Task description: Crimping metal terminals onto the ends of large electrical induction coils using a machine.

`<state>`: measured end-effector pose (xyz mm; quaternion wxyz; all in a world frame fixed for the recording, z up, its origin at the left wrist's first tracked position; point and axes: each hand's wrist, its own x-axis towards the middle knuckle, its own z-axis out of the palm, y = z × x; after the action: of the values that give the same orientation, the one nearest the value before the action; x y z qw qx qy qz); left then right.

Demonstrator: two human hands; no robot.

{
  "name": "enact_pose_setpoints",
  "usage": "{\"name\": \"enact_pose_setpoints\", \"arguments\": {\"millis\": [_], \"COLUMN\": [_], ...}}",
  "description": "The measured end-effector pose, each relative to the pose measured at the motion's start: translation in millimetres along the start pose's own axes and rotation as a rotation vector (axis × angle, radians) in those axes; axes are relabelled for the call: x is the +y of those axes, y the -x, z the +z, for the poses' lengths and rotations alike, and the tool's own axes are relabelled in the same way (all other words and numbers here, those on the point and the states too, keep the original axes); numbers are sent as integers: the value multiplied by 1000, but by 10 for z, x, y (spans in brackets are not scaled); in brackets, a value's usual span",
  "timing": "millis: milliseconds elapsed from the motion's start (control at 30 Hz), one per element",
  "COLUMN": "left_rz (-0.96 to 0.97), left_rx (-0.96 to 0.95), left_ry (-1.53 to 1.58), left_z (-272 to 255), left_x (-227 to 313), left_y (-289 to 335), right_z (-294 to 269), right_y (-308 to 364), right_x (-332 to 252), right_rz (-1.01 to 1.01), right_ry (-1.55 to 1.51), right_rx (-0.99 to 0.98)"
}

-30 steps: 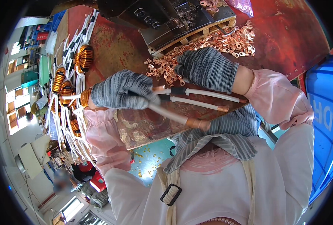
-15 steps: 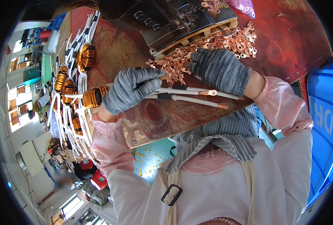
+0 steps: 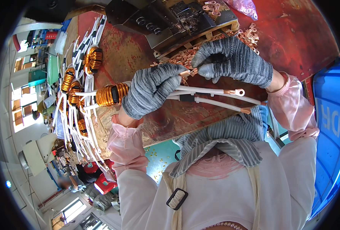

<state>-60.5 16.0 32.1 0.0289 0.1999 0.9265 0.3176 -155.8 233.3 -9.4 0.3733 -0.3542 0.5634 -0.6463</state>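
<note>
My left hand, in a grey knitted glove, is closed around a wire, with its bare copper end poking past the fingertips. Facing it, my gloved right hand pinches a small copper cable lug between thumb and finger, right at that copper end. Behind my left hand lies a toroidal coil wound with orange copper wire. Its white leads run under the hand to the right: one ends in a fitted lug, another lead in bare copper strands. Loose copper lugs are heaped just beyond my hands.
A dark metal machine on a wooden pallet stands at the table's far side. More coils with bundled white leads lie to the left. A pink plastic bag sits far right; a blue bin stands beyond the table's right edge.
My right hand has come away from the lug heap with a lug, meeting the wire end in my left hand. The left hand, coil and leads have shifted right.
</note>
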Motion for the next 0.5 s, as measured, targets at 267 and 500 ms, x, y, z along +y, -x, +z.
{"name": "enact_pose_setpoints", "arguments": {"millis": [267,500], "left_rz": [-33,1], "left_rx": [67,83], "left_ry": [-102,-203], "left_z": [81,104], "left_x": [-20,6], "left_y": [-21,-22], "right_z": [14,33], "right_y": [-11,-31], "right_x": [15,10], "right_rz": [-35,60], "right_ry": [42,-173], "right_rx": [36,14]}}
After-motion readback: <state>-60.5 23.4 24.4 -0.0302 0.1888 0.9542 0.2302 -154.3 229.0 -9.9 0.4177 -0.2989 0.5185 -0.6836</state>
